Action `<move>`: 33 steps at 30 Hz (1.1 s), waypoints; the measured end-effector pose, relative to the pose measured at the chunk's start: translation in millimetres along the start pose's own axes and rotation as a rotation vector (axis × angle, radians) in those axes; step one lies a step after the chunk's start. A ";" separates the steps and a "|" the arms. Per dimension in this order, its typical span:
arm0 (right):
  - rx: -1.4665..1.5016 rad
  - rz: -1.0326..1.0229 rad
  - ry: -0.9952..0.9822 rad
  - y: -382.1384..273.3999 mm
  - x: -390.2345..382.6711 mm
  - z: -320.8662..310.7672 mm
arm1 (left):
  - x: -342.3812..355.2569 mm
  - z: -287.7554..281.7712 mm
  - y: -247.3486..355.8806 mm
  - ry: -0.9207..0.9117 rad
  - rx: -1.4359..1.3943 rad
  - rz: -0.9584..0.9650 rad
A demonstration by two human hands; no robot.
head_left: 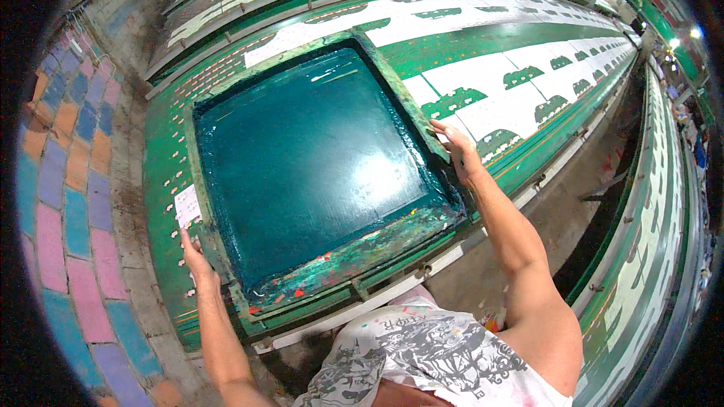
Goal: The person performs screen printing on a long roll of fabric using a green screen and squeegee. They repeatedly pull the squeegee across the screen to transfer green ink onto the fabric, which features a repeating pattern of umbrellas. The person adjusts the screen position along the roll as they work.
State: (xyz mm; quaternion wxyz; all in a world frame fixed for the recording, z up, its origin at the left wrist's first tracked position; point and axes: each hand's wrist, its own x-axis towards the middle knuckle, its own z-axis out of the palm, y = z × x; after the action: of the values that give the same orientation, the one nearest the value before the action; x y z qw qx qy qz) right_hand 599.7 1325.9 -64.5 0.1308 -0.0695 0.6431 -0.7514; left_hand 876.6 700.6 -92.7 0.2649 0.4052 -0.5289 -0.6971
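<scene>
A large screen-printing frame [400, 98] lies across the green printing table in front of me, tilted clockwise of square. Its mesh is dark teal and glossy with wet-looking ink [302, 166]. Paint-stained wood shows along its near rail, with red and yellow spots. My left hand [200, 265] grips the frame's left side near the front corner, fingers partly hidden. On the right side rail, my right hand [457, 152] holds the frame, its fingers lying along the edge and its thumb out of sight. A small white printed piece [187, 206] sits just beyond my left hand, beside the frame.
The green table [170, 181] stretches far to the right, carrying rows of white printed pieces [513, 98]. A metal rail [377, 298] runs along its near edge. More long tables stand behind and at the right [641, 256]. Coloured paving [83, 218] covers the left floor.
</scene>
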 end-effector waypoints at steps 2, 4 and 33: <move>-0.007 0.006 0.032 1.3 1.6 -26.3 | -15.4 15.7 -10.6 -0.084 -0.032 -0.036; 0.016 0.026 0.048 3.1 -0.8 -47.3 | -29.6 27.8 -20.9 -0.108 0.027 -0.053; -1.112 -0.629 -0.116 -0.9 -63.8 -65.1 | -74.5 91.5 -82.1 -0.060 0.167 0.090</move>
State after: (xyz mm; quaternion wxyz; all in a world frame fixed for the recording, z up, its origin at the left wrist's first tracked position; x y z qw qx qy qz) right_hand 642.8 1406.0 -70.2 -0.1169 -0.3529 0.8775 -0.3030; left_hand 843.7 832.5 -139.3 0.2453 0.3805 -0.6107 -0.6497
